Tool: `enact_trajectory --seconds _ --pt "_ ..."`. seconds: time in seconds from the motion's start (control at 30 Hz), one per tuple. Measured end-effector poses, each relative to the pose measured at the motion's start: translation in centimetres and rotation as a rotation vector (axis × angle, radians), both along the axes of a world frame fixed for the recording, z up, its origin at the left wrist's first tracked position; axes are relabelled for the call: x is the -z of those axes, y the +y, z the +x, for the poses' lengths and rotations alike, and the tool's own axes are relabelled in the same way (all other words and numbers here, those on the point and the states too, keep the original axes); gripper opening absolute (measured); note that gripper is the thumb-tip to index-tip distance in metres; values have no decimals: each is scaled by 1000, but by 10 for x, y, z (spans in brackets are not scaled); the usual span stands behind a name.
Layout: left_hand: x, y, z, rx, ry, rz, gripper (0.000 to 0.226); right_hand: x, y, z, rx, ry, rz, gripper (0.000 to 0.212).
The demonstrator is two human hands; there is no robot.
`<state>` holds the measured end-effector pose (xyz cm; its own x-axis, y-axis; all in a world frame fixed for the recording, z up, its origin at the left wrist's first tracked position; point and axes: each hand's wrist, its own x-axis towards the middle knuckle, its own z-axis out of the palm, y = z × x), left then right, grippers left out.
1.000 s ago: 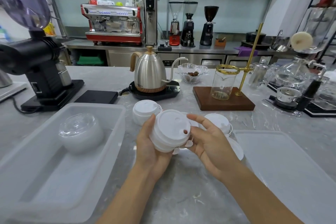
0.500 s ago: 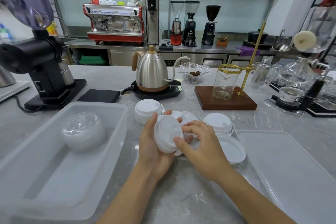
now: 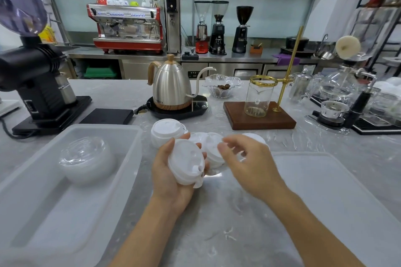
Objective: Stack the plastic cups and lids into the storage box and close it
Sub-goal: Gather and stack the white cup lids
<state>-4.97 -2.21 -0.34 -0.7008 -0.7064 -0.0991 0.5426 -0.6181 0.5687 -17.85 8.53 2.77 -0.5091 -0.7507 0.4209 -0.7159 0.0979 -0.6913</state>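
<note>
Head view is showing the left hand (image 3: 173, 178) nearest, its grip curling round a short stack of white lids (image 3: 186, 163), held tilted just right of the storage box (image 3: 26, 201). The right hand (image 3: 249, 165) is hovering beside that stack, fingers loosely bent and blurred; I cannot tell whether they are pinching anything. These lids are looking light, thin and somewhat slick, likely flexing if squeezed, so gripping across the rims seems the safest hold. Left of the stack, the translucent box is sitting open on the desk (image 3: 217, 234), holding a clump of clear domed lids (image 3: 86, 158) towards its far end. Right of the stack, the box cover (image 3: 336, 201) is lying flat. Just beyond the stack, more loose lids (image 3: 167, 131) are waiting.
</note>
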Motion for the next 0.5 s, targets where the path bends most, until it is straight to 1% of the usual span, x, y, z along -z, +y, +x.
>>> enact_trajectory --seconds 0.07,0.13,0.23,0.3,0.33,0.4,0.5 --pt "0 0 0 10 0 19 54 -11 11 -20 90 63 107 27" --pt "-1 0 1 27 6 36 53 -19 23 -37 131 134 308 30" --pt "-3 2 -1 40 7 51 53 -20 32 -46 121 206 611 48" --pt "-3 3 -2 43 16 60 52 -15 29 -41 90 238 741 55" --pt "-2 2 -2 43 18 62 52 -12 27 -37 70 245 774 55" --pt "-2 2 -2 47 16 62 52 -8 25 -33 37 269 790 47" --pt "-2 3 -2 55 16 65 52 -12 28 -38 -42 276 752 23"
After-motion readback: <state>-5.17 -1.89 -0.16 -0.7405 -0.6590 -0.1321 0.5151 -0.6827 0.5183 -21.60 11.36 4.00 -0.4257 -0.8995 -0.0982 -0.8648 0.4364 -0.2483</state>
